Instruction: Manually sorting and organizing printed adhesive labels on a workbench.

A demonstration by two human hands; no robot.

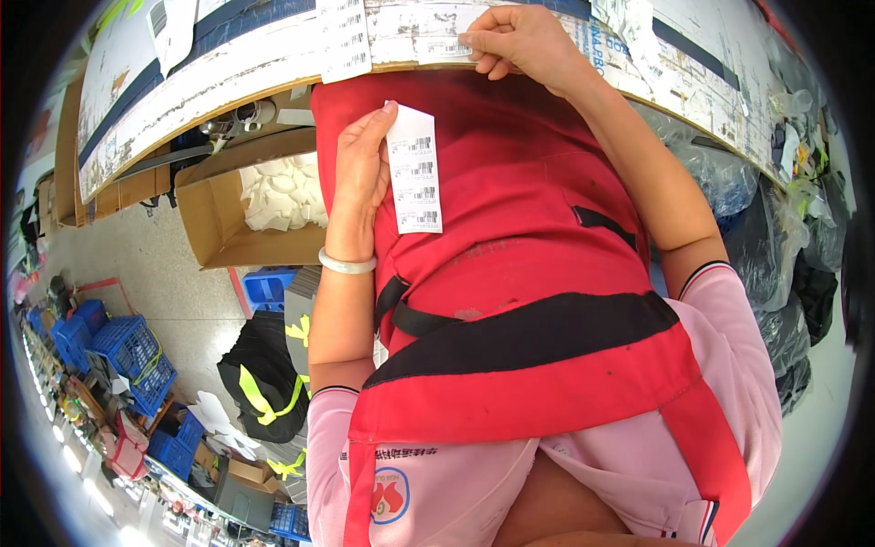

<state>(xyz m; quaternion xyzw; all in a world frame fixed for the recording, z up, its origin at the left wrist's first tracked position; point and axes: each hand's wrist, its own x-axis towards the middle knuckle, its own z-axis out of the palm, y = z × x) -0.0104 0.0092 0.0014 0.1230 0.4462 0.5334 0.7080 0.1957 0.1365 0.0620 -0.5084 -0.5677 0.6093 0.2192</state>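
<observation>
Label strip [417, 187] pinched in left hand [363, 150]
Right hand [521, 47], grip unclear, touches another label [441, 51] at its left.

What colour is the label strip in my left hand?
The label strip is white with black print, in the head view.

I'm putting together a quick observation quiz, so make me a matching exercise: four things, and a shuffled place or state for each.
1. left hand
2. right hand
3. apron
4. cardboard box

A. contains pale pieces
B. holds a label strip
C. red with black trim
D. fingertips beside a label on the worktable

Pairs: 1-B, 2-D, 3-C, 4-A
</observation>
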